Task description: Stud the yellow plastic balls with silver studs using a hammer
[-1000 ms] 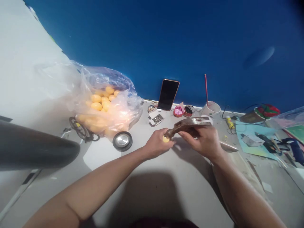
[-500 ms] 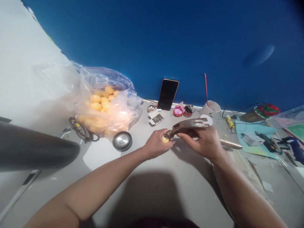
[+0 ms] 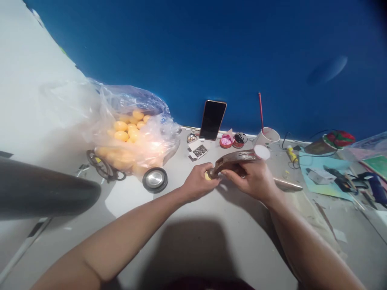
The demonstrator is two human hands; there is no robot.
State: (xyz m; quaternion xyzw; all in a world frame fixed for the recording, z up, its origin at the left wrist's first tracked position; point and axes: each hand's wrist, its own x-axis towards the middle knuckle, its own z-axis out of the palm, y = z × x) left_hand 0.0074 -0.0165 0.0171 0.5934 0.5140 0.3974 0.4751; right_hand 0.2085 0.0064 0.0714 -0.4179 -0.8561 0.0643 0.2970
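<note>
Now, ctr frame: L hand (image 3: pixel 198 183) clamped on yellow item (image 3: pixel 207 176), R hand (image 3: pixel 256 179) round hammer (image 3: pixel 232 158); hammer slip cd bruise L hand.

One hammer (image 3: pixel 232 158) — two hands (image 3: pixel 198 183) (and one phone (image 3: pixel 213 120)).

On my feed I read nothing; blue print (image 3: pixel 163 120) on the bag (image 3: pixel 151 139) by the back edge of the table (image 3: pixel 250 233) is blurred.
</note>
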